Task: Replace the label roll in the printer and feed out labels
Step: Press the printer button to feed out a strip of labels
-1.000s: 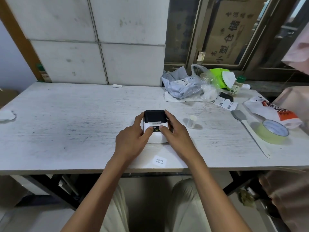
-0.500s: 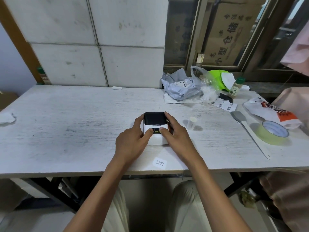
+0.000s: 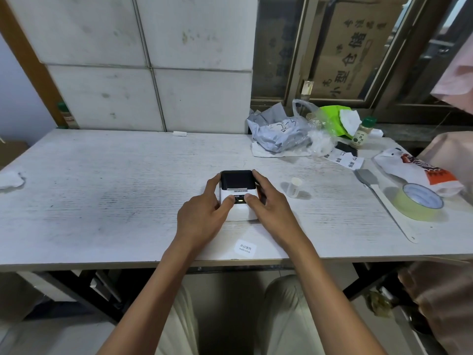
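A small label printer (image 3: pixel 238 184), white body with a black lid, sits on the white table (image 3: pixel 102 190) in front of me. My left hand (image 3: pixel 202 216) grips its left side, thumb resting on the front panel. My right hand (image 3: pixel 271 208) grips the right side, thumb also on the front panel beside a lit button. A white strip shows at the slot under the black lid. A printed label (image 3: pixel 245 248) reading "welcome" lies flat near the table's front edge. A small white roll core (image 3: pixel 293 187) stands to the right of the printer.
A roll of yellowish tape (image 3: pixel 419 202) and a white spatula (image 3: pixel 384 201) lie at the right. Bags (image 3: pixel 279 133), a spice bottle (image 3: pixel 361 133) and a snack packet (image 3: pixel 419 171) crowd the back right. A crumpled tissue (image 3: pixel 10 179) lies at the far left edge.
Both hands stay on the printer. The thumbs have shifted slightly on the front panel, and the view has tilted a little.
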